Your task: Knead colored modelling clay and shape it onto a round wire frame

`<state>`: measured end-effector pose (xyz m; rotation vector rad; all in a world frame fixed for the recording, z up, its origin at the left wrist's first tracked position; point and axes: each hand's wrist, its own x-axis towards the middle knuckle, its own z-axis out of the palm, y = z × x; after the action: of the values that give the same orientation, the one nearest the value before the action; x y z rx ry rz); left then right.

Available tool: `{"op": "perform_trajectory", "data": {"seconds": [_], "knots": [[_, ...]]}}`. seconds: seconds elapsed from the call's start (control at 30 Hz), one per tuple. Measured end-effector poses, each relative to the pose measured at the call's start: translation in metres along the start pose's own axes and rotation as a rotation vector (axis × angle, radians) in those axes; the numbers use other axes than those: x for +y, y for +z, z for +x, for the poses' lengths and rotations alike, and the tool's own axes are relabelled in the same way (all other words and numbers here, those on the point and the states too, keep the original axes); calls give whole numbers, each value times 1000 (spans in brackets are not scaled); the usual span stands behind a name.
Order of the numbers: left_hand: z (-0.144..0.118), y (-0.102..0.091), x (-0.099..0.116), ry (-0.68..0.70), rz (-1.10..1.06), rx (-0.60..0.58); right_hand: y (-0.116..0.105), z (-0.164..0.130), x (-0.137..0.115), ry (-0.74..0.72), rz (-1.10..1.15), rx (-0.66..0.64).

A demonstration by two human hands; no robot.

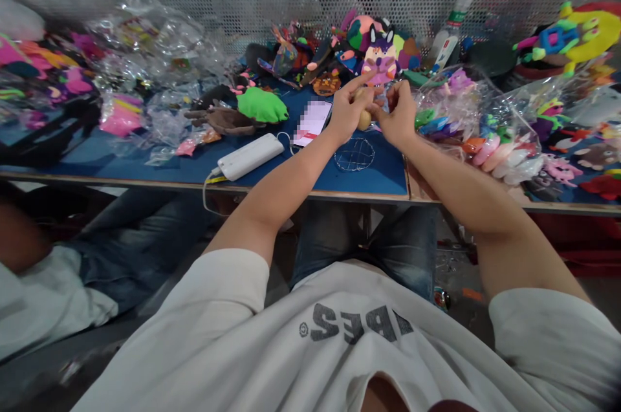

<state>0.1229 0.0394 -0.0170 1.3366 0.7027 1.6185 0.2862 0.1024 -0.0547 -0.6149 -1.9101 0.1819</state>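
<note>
Pale T-shirt fabric fills the foreground, below the front edge of the blue desk. Over the desk, the left hand has its grip closed around a tan lump, which sits between the two hands, under the left fingers and just beside the right thumb. The right hand has its fingertips drawn together; whether that grip pinches anything, I cannot tell. Between the lump and the front edge lies a wire ring; beyond the hands, toward the back edge, is a purple figure.
</note>
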Motion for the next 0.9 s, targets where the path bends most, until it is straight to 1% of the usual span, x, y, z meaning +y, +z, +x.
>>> {"op": "perform_trajectory", "data": {"seconds": [0.03, 0.13, 0.27, 0.33, 0.4, 0.47, 0.5, 0.57, 0.67, 0.77, 0.83, 0.9], "knots": [[0, 0, 1, -14, 17, 15, 0, 0, 0, 17, -4, 21], [0, 2, 0, -54, 25, 41, 0, -2, -1, 10, -54, 8], [-1, 10, -8, -70, -109, 70, -7, -5, -3, -60, -94, -7], [-3, 12, -9, -85, -167, 150, -13, -5, -9, -123, -85, -64], [-4, 12, -8, -148, -201, 251, -19, -4, -17, -181, -83, -132], [-6, 8, -6, -214, -211, 307, -22, -1, -26, -223, -99, -199], [-6, 5, -6, -227, -210, 313, -23, 0, -30, -239, -113, -235], [-6, 0, -5, -202, -212, 306, -23, 2, -35, -262, -143, -308], [-7, -4, -5, -202, -232, 263, -20, 3, -38, -274, -170, -373], [-5, -5, -4, -241, -254, 262, -20, 4, -37, -270, -183, -396], [-2, -6, -3, -228, -277, 265, -21, 5, -33, -267, -185, -390], [2, -8, -3, -233, -318, 201, -23, 6, -28, -262, -165, -387]]}}
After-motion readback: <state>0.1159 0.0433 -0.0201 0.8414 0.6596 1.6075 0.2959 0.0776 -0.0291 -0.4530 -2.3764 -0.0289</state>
